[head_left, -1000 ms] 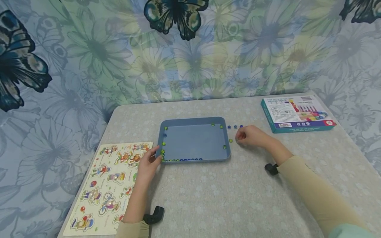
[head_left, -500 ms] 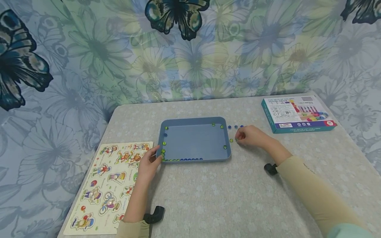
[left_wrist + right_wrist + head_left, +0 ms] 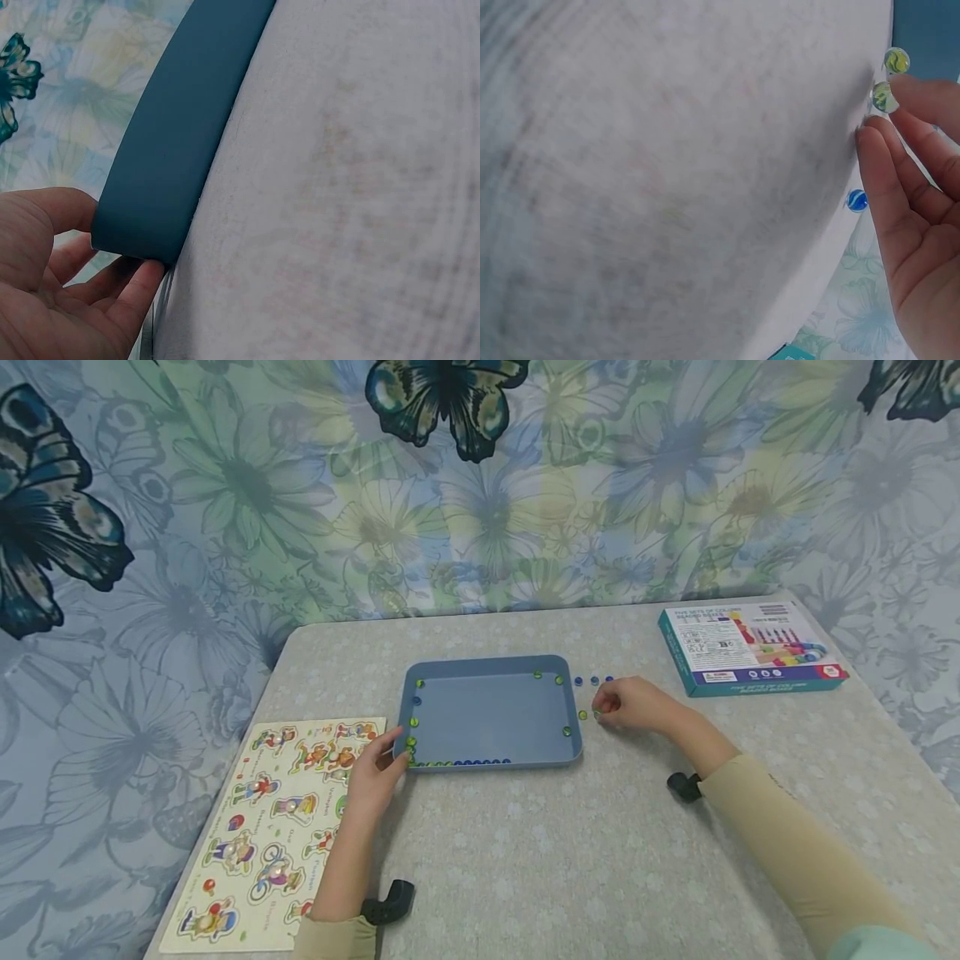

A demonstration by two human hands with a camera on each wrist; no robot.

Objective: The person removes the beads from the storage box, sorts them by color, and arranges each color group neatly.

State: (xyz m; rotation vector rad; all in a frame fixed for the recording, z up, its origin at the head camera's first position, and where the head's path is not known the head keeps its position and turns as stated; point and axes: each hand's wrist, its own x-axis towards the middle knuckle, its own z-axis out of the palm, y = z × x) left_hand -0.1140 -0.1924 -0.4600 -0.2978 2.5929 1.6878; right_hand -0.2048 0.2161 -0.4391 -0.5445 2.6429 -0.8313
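My left hand (image 3: 375,781) grips the left front corner of a blue tray (image 3: 487,714). In the left wrist view the thumb is at the rim and the fingers are under the tray's wall (image 3: 172,127). Just right of the tray, my right hand (image 3: 637,703) pinches a clear marble with a green swirl (image 3: 885,97) at the table surface. A second green marble (image 3: 897,60) sits beside it, nearer the tray. Behind them, blue marbles (image 3: 594,680) stand in a short row, the right end close to the hand. Several green and blue marbles lie along the tray's edges.
A picture puzzle board (image 3: 255,835) lies at the left, partly under the left forearm. At the back right is a flat teal and white box (image 3: 750,643). The patterned wall (image 3: 487,527) rises behind the table's far edge.
The green marble at the right fingertips shows more clearly now in the head view. Both hands and the tray have stayed in nearly the same place.
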